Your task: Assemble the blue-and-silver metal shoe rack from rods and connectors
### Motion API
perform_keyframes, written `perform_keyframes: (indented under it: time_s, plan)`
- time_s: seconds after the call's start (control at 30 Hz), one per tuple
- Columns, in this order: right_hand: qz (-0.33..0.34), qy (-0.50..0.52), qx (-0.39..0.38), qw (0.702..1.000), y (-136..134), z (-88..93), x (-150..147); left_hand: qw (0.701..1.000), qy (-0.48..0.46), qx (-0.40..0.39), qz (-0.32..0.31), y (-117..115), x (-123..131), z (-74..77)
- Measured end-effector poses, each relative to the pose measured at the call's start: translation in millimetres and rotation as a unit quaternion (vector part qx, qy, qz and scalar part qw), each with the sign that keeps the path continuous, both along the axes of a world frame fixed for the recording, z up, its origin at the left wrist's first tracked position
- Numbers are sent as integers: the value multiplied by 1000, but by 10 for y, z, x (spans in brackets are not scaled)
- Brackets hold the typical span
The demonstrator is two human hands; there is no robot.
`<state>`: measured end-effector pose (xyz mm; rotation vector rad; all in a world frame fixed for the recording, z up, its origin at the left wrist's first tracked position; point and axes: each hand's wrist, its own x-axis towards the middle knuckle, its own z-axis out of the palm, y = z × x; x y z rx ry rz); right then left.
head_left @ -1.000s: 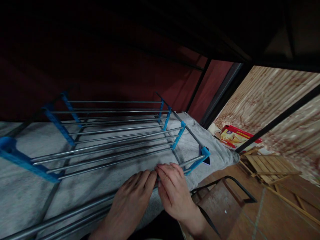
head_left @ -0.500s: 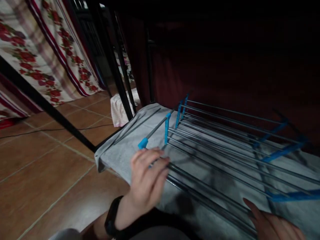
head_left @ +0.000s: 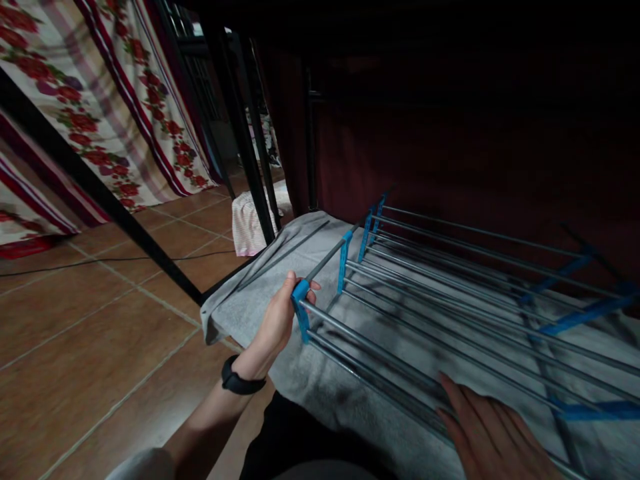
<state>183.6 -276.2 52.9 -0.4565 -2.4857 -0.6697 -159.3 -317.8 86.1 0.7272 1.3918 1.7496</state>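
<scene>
A folding drying rack (head_left: pixel 370 343) with grey metal rods and blue plastic joints lies on a grey cloth (head_left: pixel 295 240). My left hand (head_left: pixel 281 310) is closed around a blue corner joint at its near left end, thumb on top and fingertips showing past the rod. A dark band circles that wrist. Farther right, my right hand (head_left: pixel 493 427) rests over the near rods, its visible fingers stretched out. Its underside is hidden, as are some of the rods beneath it.
Black metal frame posts (head_left: pixel 245 127) rise at the left and behind the cloth. A slanted dark bar (head_left: pixel 125 207) crosses the tiled floor (head_left: pixel 100 333). Flowered curtains (head_left: pixel 120 120) hang at upper left, and a dark red cloth (head_left: pixel 425 147) hangs behind the rack.
My left hand has gone from over the near rods to gripping the blue corner joint. My right hand has come further into view, sliding left along the rods. The view has shifted slightly.
</scene>
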Motion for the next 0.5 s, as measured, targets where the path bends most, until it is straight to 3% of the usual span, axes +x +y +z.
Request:
perform_keyframes:
  time_s: [0.1, 0.17, 0.37, 0.5]
  plan:
    - [-28, 6, -50, 998, -17, 49, -376, 999, 35, 4, -8, 20, -55, -11]
    - [-44, 5, -75, 996, 16, 41, -475, 998, 59, 7, -2, 41, -79, -41]
    - [-17, 9, -78, 997, 106, 21, -354, 998, 57, 8, -2, 101, -54, -146]
    - [-21, 0, -86, 996, 130, -48, -277, 996, 83, -3, 34, 86, -89, -129]
